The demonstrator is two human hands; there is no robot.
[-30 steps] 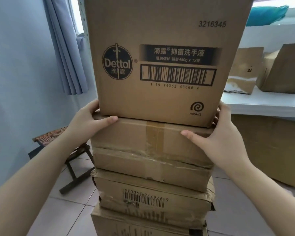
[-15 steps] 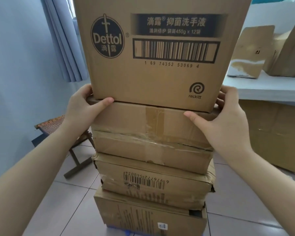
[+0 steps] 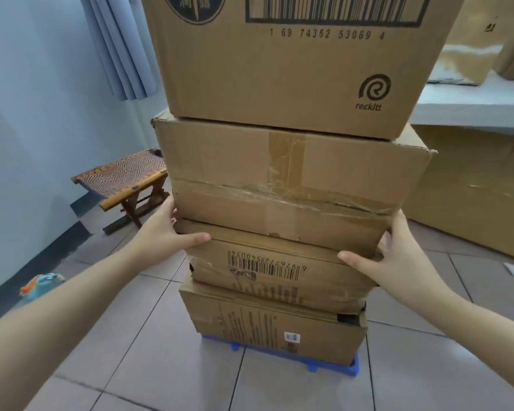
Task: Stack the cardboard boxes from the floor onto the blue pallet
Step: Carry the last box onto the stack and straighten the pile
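Observation:
Four cardboard boxes stand stacked on the blue pallet [image 3: 333, 364], of which only a front strip shows. The top one is a large Dettol box [image 3: 294, 78]. Under it sits a wide taped box [image 3: 235, 161], then a squashed barcode box [image 3: 324, 281], then the bottom box [image 3: 264, 324]. My left hand [image 3: 161, 235] clasps the stack's left side and my right hand [image 3: 398, 256] its right side, both at the seam under the taped box. Both thumbs lie on the barcode box's front top edge. My fingers are hidden behind the stack.
A folding stool [image 3: 122, 179] stands left of the stack by the blue wall, below a curtain [image 3: 116, 46]. A small toy [image 3: 40, 284] lies on the tiled floor at the left. To the right, a grey shelf [image 3: 472, 105] carries cardboard, with a large cardboard sheet [image 3: 472, 188] beneath.
Both hands have slid down from the seam under the Dettol box to the seam under the taped box. The view has tilted down, bringing the bottom box and pallet into sight.

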